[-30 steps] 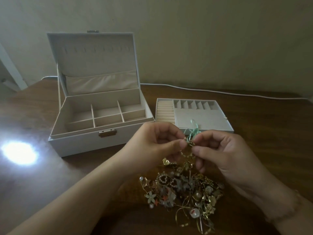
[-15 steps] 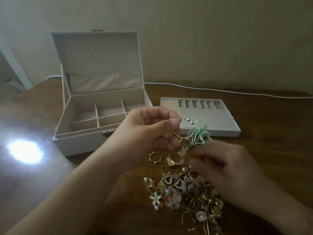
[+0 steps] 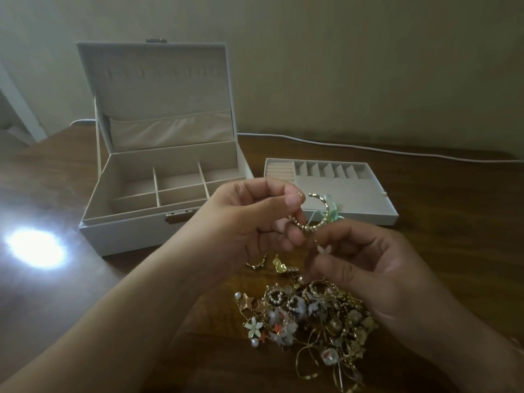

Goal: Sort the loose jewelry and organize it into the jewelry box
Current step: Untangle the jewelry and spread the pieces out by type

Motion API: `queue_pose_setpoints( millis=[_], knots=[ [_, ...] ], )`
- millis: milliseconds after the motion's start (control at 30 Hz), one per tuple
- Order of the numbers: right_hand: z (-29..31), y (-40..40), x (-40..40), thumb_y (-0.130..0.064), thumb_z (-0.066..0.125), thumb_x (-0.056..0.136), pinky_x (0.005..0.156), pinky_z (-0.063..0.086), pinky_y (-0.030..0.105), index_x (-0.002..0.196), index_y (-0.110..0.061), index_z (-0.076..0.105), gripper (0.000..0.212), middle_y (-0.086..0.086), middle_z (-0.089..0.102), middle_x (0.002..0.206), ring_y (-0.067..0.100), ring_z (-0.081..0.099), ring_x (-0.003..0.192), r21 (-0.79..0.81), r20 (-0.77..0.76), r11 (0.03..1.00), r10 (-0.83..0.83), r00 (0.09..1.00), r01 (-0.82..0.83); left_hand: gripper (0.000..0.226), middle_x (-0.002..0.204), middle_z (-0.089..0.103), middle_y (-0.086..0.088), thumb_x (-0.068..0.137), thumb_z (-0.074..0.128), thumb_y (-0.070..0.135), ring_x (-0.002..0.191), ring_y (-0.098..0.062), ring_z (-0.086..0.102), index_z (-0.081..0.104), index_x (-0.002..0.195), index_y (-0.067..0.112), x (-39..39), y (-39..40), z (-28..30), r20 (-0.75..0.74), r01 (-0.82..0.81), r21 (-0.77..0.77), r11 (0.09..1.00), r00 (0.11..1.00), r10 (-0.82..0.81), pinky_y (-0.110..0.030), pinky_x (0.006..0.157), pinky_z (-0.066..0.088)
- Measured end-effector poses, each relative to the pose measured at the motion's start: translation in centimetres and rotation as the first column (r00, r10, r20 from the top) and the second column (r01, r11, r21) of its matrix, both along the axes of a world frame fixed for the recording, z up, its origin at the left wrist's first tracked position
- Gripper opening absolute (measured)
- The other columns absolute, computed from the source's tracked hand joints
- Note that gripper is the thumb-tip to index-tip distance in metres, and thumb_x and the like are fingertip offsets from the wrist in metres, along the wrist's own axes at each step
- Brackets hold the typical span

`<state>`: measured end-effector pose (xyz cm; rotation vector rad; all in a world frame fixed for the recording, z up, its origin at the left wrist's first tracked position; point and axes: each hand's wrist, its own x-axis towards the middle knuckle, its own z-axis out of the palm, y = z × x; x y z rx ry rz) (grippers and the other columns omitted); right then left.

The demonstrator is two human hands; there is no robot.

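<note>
Nothing had yet gone into storage, as far as we could see. On the bench [image 3: 425, 251] the box [image 3: 136, 228] stood with its lid up, and the compartments we could see held no jewelry. Just beside it on our right lay the tray [image 3: 354, 199], with its ring rolls and small slots bare too. We judged the sort to be at its very start.

Near us the pile [image 3: 306, 316] made up almost the whole job left: gold chains, pearl rings, star and flower pieces, all tangled. Two small pieces, a second hoop [image 3: 256, 263] and a gold charm [image 3: 279, 265], lay apart from it, between pile and box; whether they had been sorted out on purpose we could not tell.

Our left hand [image 3: 249, 222] pinched a gold hoop [image 3: 314, 214] between thumb and forefinger, above the bench in front of the tray. Our right hand [image 3: 382, 273] curled just under it, fingertips at a small white flower [image 3: 324, 249] hanging from the hoop; whether that grip had closed on the flower we could not tell. A mint ribbon [image 3: 333, 211] showed behind the hoop, possibly snagged on it. Freeing the hoop looked to be the step in hand.
</note>
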<state>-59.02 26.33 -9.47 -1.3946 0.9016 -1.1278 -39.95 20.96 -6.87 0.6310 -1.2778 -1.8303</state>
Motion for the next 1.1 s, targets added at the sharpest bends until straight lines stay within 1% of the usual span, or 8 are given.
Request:
queue_pose_setpoints(
  millis=[133,267,400,567,667,833,1000,1100],
  knots=[
    [0.25,0.08,-0.21,-0.045,0.082,0.067,0.069,0.054,0.026,0.089,-0.014,0.071,0.04,0.01,0.067,0.071,0.024,0.066,0.069,-0.038,0.053,0.999,0.022,0.998,-0.02,0.004,0.071,0.066,-0.007,0.079,0.068,0.013,0.052,-0.009,0.066,0.07,0.081,0.01,0.03,-0.03,-0.01,0.004,-0.014,0.008,1.0,1.0,0.014,-0.017,0.051,0.055],
    [0.39,0.13,-0.23,-0.028,0.073,0.076,0.063,0.052,0.022,0.081,-0.019,0.07,0.011,0.009,0.064,0.064,0.02,0.064,0.061,-0.185,-0.063,0.979,-0.099,0.993,0.086,0.005,0.071,0.067,-0.007,0.078,0.068,0.013,0.052,-0.009,0.066,0.072,0.079,0.011,0.02,-0.04,0.02,0.023,-0.017,0.01,1.0,1.0,0.017,-0.016,0.05,0.055],
    [0.36,0.39,-0.21,-0.035,0.062,0.078,0.058,0.051,0.022,0.082,-0.022,0.068,0.015,0.011,0.061,0.065,0.017,0.059,0.059,-0.281,-0.131,0.948,-0.19,0.973,0.148,0.005,0.07,0.067,-0.007,0.077,0.069,0.014,0.051,-0.008,0.066,0.074,0.078,0.012,0.16,0.0,-0.02,0.043,0.001,0.006,1.0,0.999,-0.001,-0.016,0.049,0.054],
    [0.47,0.41,-0.23,-0.034,0.06,0.082,0.052,0.047,0.027,0.081,-0.025,0.066,0.012,0.008,0.059,0.065,0.023,0.055,0.057,-0.388,-0.162,0.9,-0.279,0.947,0.199,0.005,0.068,0.067,-0.007,0.077,0.07,0.013,0.049,-0.009,0.065,0.074,0.077,0.011,0.16,0.01,-0.09,0.09,0.03,-0.017,0.999,0.996,-0.028,-0.017,0.047,0.053],
    [0.55,0.44,-0.33,-0.033,0.06,0.084,0.052,0.047,0.023,0.083,-0.027,0.066,0.009,0.002,0.06,0.066,0.018,0.055,0.058,-0.457,-0.211,0.864,-0.336,0.918,0.211,0.005,0.068,0.067,-0.007,0.076,0.07,0.013,0.049,-0.01,0.065,0.075,0.078,0.012,0.09,0.12,-0.22,0.136,0.054,-0.035,0.998,0.989,-0.049,-0.017,0.047,0.052],
    [0.46,0.34,-0.48,-0.033,0.059,0.085,0.053,0.048,0.028,0.083,-0.027,0.067,0.01,0.001,0.059,0.067,0.017,0.056,0.06,-0.469,-0.241,0.86,-0.343,0.908,0.2,0.008,0.067,0.067,-0.007,0.073,0.073,0.016,0.048,-0.01,0.064,0.076,0.076,0.01,-0.02,0.23,-0.27,0.189,0.089,-0.074,0.993,0.979,-0.073,-0.018,0.047,0.052],
    [0.29,0.27,-0.36,-0.034,0.059,0.085,0.053,0.045,0.021,0.082,-0.027,0.067,0.011,0.001,0.057,0.064,0.016,0.054,0.059,-0.459,-0.259,0.87,-0.324,0.91,0.179,0.012,0.07,0.067,-0.01,0.074,0.076,0.019,0.05,-0.012,0.064,0.076,0.079,0.008,0.1,0.19,-0.5,0.245,0.137,-0.124,0.983,0.964,-0.104,-0.019,0.048,0.053],
    [0.21,0.25,-0.5,-0.034,0.059,0.085,0.052,0.046,0.025,0.082,-0.025,0.067,0.012,0.001,0.056,0.063,0.017,0.054,0.058,-0.451,-0.256,0.874,-0.322,0.912,0.181,0.016,0.072,0.068,-0.014,0.074,0.076,0.019,0.051,-0.013,0.065,0.076,0.082,0.006,0.3,0.04,-0.53,0.289,0.139,-0.151,0.979,0.953,-0.091,-0.02,0.05,0.053]
  ],
)
